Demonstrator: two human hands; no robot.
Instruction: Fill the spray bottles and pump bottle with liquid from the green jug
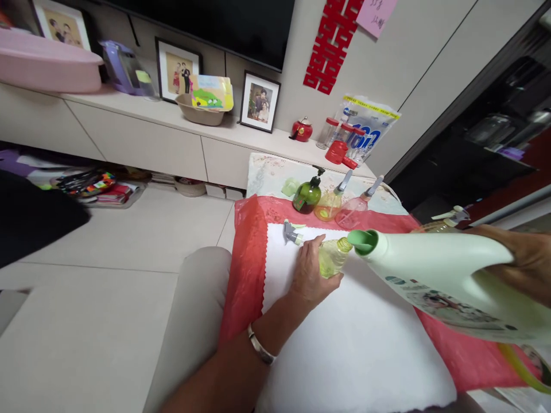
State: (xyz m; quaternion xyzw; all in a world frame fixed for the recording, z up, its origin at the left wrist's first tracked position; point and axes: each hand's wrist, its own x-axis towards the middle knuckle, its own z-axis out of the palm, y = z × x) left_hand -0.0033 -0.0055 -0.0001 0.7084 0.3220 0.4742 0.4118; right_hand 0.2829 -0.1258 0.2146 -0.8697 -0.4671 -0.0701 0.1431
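My left hand (310,269) is wrapped round a small clear yellow-green bottle (332,259), its open neck tilted to the right. A large pale green detergent jug (439,264) lies tipped on its side in the air, gripped by my right hand (527,258) at its handle. The jug's green spout (362,241) is right at the bottle's mouth. Whether liquid is flowing I cannot tell. On the white cloth (357,344), just beyond my left hand, rests a grey spray head (292,232).
Behind the cloth stand a green pump bottle (307,196), a yellow spray bottle (329,205) and a pink spray bottle (352,212). Red plastic sheeting (247,275) covers the table under the cloth. A low cabinet (146,120) with framed photos runs along the wall.
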